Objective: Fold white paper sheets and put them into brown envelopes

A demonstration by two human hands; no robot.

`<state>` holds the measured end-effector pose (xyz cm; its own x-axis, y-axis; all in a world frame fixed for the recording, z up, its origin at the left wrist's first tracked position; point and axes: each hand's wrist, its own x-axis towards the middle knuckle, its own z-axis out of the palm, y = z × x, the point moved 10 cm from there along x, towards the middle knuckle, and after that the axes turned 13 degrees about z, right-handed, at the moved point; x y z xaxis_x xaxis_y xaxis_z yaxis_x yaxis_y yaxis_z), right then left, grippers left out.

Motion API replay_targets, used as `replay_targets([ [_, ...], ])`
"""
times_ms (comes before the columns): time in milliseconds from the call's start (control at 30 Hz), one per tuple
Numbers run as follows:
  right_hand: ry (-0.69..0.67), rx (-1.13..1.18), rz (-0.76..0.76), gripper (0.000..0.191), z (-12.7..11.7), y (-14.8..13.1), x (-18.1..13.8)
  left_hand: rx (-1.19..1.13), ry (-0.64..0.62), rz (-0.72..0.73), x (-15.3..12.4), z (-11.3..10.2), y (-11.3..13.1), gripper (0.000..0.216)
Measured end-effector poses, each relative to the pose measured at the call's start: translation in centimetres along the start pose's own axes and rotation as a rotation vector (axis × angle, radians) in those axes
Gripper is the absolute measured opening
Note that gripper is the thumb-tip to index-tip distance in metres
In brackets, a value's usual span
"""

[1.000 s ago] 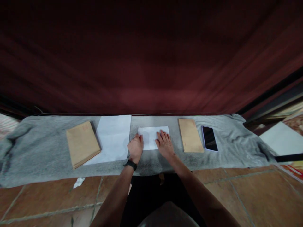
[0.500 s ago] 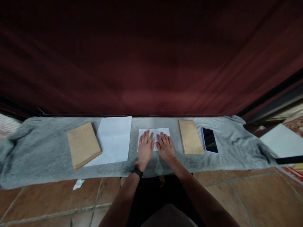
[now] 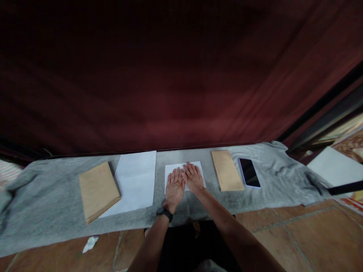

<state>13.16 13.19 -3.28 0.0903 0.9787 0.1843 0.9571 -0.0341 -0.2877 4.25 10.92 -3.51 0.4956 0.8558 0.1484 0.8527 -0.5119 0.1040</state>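
Observation:
A small white sheet of paper, perhaps folded, lies on the grey cloth in front of me. My left hand rests flat on its left half, fingers stretched out. On the right half my right hand lies flat too, fingers spread, its thumb side touching the left hand. Both palms cover most of the paper's middle. To the left are larger white sheets, partly under a stack of brown envelopes. A brown envelope or stack of them lies right of my hands.
A phone with a pale purple edge lies at the right on the grey cloth. A dark red surface rises behind the cloth. Below is a tiled floor with a crumpled white scrap.
My right hand has slid a little inward and forward on the paper, up against my left hand. The view has tilted slightly, so the cloth appears lower.

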Motion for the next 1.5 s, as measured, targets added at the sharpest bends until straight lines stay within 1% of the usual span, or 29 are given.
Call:
replay_targets([
  [200, 0.115, -0.044, 0.096, 0.055, -0.9, 4.5, -0.3, 0.045, 0.028, -0.142, -1.6, -0.8, -3.0, 0.061],
  [267, 0.127, -0.051, 0.107, 0.057, -1.1, 5.4, -0.6, 0.059, 0.027, -0.166, -1.9, -0.9, -3.7, 0.061],
  [333, 0.128, -0.057, 0.109, 0.057, -1.2, 5.8, -0.7, 0.070, 0.034, -0.192, -1.8, -1.1, -3.9, 0.060],
  [400, 0.124, -0.065, 0.115, 0.058, -1.2, 5.9, -0.8, 0.069, 0.052, -0.191, -1.0, -1.3, -3.2, 0.060],
  [533, 0.120, -0.074, 0.121, 0.058, -1.3, 5.6, -0.9, -0.007, 0.048, -0.054, 1.6, -1.0, 0.0, 0.056],
  [600, 0.124, -0.071, 0.122, 0.058, -1.4, 5.6, -0.9, -0.031, 0.030, -0.035, 2.3, -0.6, 0.6, 0.055],
  [667, 0.119, -0.070, 0.126, 0.058, -1.5, 5.8, -0.8, -0.028, 0.019, -0.059, 2.4, -0.4, 0.1, 0.055],
  [767, 0.091, -0.072, 0.137, 0.060, -1.4, 5.8, -0.7, -0.004, 0.010, -0.083, 1.8, -0.3, -1.6, 0.058],
  [867, 0.085, -0.084, 0.184, 0.060, -1.4, 5.3, -0.4, 0.020, 0.004, -0.085, 1.1, -0.4, -2.9, 0.058],
  [933, 0.098, -0.072, 0.187, 0.058, -1.4, 4.0, -0.3, 0.028, 0.004, -0.085, 0.9, -0.4, -3.1, 0.058],
  [1067, 0.059, -0.014, 0.059, 0.053, -0.4, 0.2, -0.9, 0.008, -0.004, -0.082, 0.8, -0.4, -2.9, 0.057],
  [1133, 0.034, -0.015, 0.035, 0.052, 0.2, -0.3, -1.4, -0.001, -0.010, -0.086, 0.7, -0.4, -3.0, 0.057],
  [1267, 0.073, -0.029, 0.073, 0.055, -0.1, 1.5, -2.0, -0.001, -0.002, -0.105, -0.2, -0.6, -3.6, 0.058],
  [1367, 0.122, -0.027, 0.079, 0.058, -0.8, 3.1, -2.2, -0.001, 0.012, -0.121, -1.1, -0.7, -4.1, 0.060],
  [1500, 0.146, -0.038, 0.082, 0.060, -1.3, 4.8, -2.6, -0.023, 0.023, -0.112, -2.1, -1.0, -4.4, 0.060],
])
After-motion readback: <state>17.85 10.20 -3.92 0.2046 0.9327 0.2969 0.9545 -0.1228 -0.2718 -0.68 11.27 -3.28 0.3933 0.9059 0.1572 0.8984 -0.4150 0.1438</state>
